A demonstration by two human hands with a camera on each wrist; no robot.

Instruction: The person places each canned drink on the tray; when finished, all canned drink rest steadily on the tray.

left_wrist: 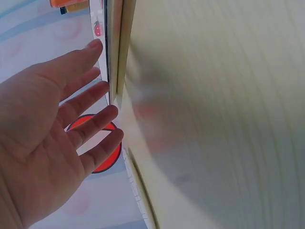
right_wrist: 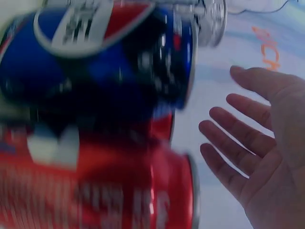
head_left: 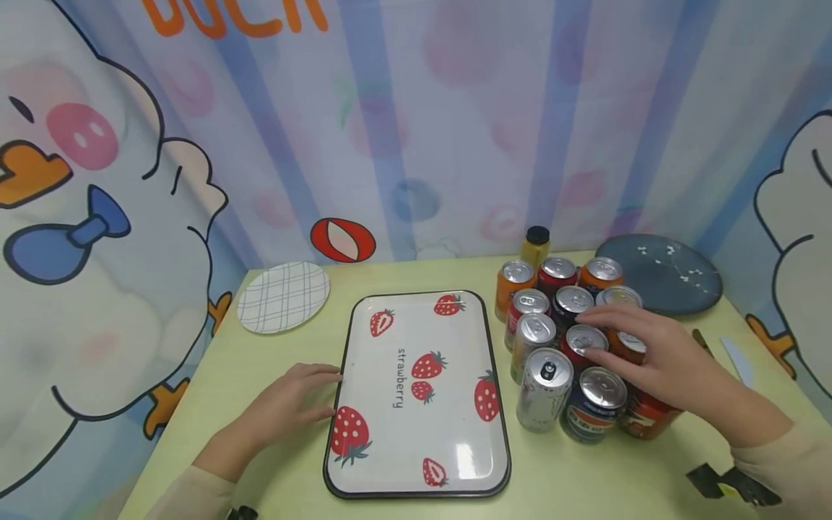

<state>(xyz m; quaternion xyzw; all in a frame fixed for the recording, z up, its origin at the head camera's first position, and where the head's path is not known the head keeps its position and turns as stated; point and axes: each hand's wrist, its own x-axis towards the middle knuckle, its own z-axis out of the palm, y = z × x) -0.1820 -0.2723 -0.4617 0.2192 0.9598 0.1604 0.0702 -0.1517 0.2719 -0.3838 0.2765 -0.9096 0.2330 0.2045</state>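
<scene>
A white tray [head_left: 377, 347] with a dark rim and strawberry prints lies on the table. At its left edge is my left hand [head_left: 286, 401], fingers extended and fingertips right at the rim; in the left wrist view the palm [left_wrist: 43, 129] holds nothing. To the right of the tray, several drink cans stand upright in a tight cluster. My right hand [head_left: 656, 354] hovers over their tops with thumb and fingers spread. Nearest to me are a silver can [head_left: 542, 397], a blue can [head_left: 591, 419] and a red can [head_left: 646, 419]. The right wrist view shows the blue can [right_wrist: 119, 67] beside the spread fingers [right_wrist: 233, 129].
A white checked plate [head_left: 284, 297] lies at the back left. Behind the cans stand a yellow bottle [head_left: 535, 250] with a black cap and a dark blue plate [head_left: 656, 274]. A knife [head_left: 737, 361] lies on the right. A printed curtain [head_left: 455, 144] closes off the back.
</scene>
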